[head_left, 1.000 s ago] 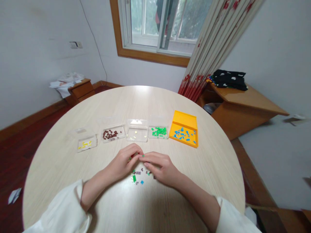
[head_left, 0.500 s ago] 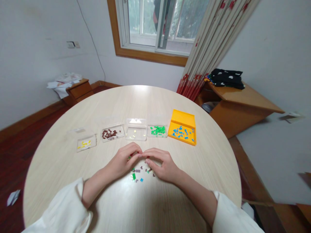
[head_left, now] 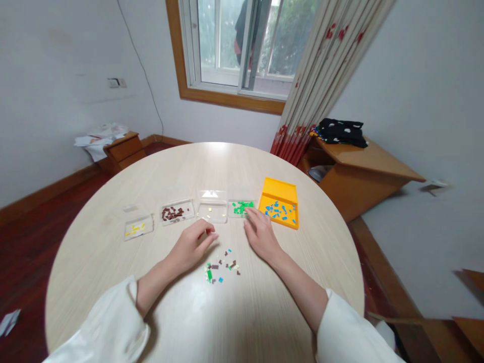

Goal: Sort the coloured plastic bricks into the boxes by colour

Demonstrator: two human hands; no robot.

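My left hand rests above the table with curled fingers, thumb and index tips close together. Whatever may be between them is too small to make out. Over the near edge of the clear box of green bricks reaches my right hand, its fingers stretched out and thumb apart, with nothing visible in it. Between and below the hands lie small loose bricks: a green brick, a blue brick, a brown brick and several others, some pale.
Left of the green bricks stand clear boxes with cream bricks, brown bricks and yellow bricks. An orange box holding blue bricks stands right. All are on a round wooden table.
My hands, fingertips together before, have parted. The right hand has moved up and right to the green bricks' box; the left has stayed nearly in place. The view has shifted slightly.
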